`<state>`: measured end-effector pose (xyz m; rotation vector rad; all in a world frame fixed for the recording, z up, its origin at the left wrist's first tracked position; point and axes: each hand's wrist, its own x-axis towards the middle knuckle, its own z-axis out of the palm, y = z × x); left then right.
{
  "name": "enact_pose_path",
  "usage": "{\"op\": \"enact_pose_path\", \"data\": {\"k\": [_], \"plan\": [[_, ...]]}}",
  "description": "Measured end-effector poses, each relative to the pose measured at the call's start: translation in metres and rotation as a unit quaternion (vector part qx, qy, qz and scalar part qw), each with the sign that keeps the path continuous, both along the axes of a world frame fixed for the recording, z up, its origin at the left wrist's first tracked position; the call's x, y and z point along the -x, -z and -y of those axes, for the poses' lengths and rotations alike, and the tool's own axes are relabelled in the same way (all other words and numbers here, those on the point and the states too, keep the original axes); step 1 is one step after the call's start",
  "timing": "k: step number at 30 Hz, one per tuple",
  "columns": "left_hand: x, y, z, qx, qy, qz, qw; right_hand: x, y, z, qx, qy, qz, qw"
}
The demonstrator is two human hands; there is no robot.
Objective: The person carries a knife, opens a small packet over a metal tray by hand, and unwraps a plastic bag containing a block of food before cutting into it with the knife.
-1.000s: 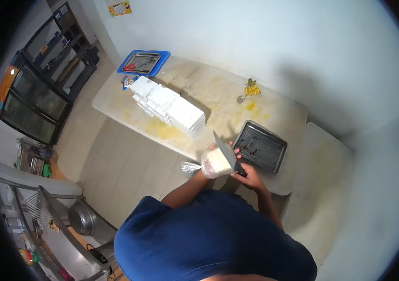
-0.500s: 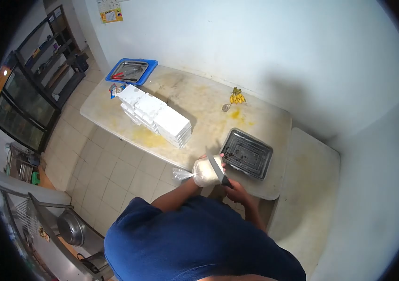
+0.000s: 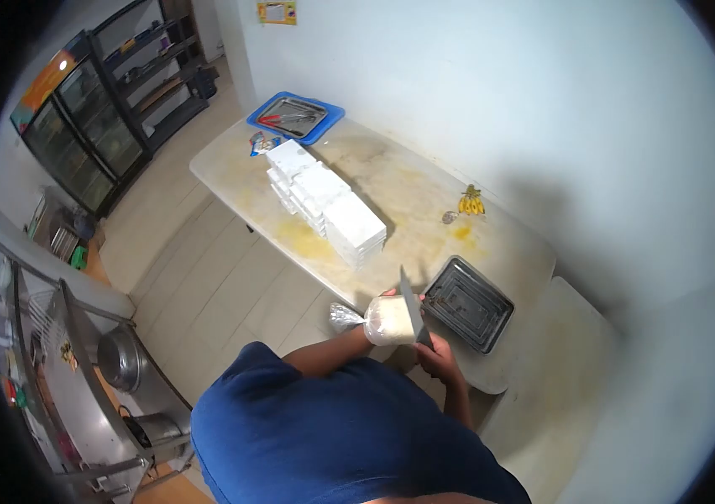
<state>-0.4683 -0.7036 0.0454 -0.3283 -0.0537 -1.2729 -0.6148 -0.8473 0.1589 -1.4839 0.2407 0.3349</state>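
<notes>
My left hand (image 3: 390,293) is wrapped round a clear plastic bag of pale, cream-coloured stuff (image 3: 391,320), mostly hidden beneath it; fingertips show at its far side. The bag's gathered, crinkled end (image 3: 345,317) sticks out to the left. In my right hand (image 3: 439,359) is a knife (image 3: 413,302), gripped by its handle, its broad blade pointing away from me. The blade lies along the right side of the bag; whether it cuts in I cannot tell. A dark rectangular baking tray (image 3: 470,304) lies on the table just beyond my right hand.
A stack of white boxes (image 3: 356,223) stands on the long table (image 3: 408,181). Bananas (image 3: 471,202) lie near the wall. At the far end, a blue tray (image 3: 324,128) holds a metal tray with red-handled tools (image 3: 271,120). Metal pots (image 3: 120,357) stand at left.
The view has shifted, so the table appears farther right and lower. My right hand has turned the knife from slanting across the bag to along its right side.
</notes>
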Motion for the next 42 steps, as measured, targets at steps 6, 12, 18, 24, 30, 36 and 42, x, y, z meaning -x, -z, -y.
{"op": "enact_pose_path", "data": {"k": [6,12,18,24,30,36,42], "plan": [[-0.004,0.016,-0.017,-0.077,-0.020,-0.016,0.997,-0.014,-0.020,-0.009,-0.027,-0.019,-0.043,0.999],[-0.003,0.022,-0.030,0.002,-0.063,-0.002,0.998,-0.039,-0.021,-0.019,0.097,-0.101,0.024,0.990],[-0.009,0.029,-0.047,-0.020,-0.085,-0.026,0.996,-0.047,-0.021,-0.022,0.075,-0.107,-0.007,0.991],[-0.010,0.017,-0.045,-0.023,-0.086,-0.024,0.996,-0.047,0.004,-0.015,0.091,-0.126,0.053,0.986],[-0.004,0.032,-0.031,0.016,-0.072,-0.029,0.997,-0.044,0.008,-0.005,0.107,-0.143,0.020,0.984],[-0.009,0.047,-0.021,0.006,-0.006,-0.046,0.999,-0.026,0.007,0.005,0.065,-0.109,0.015,0.992],[0.000,0.022,0.000,0.035,0.014,0.025,0.999,-0.004,0.048,0.012,0.144,-0.096,0.017,0.985]]}}
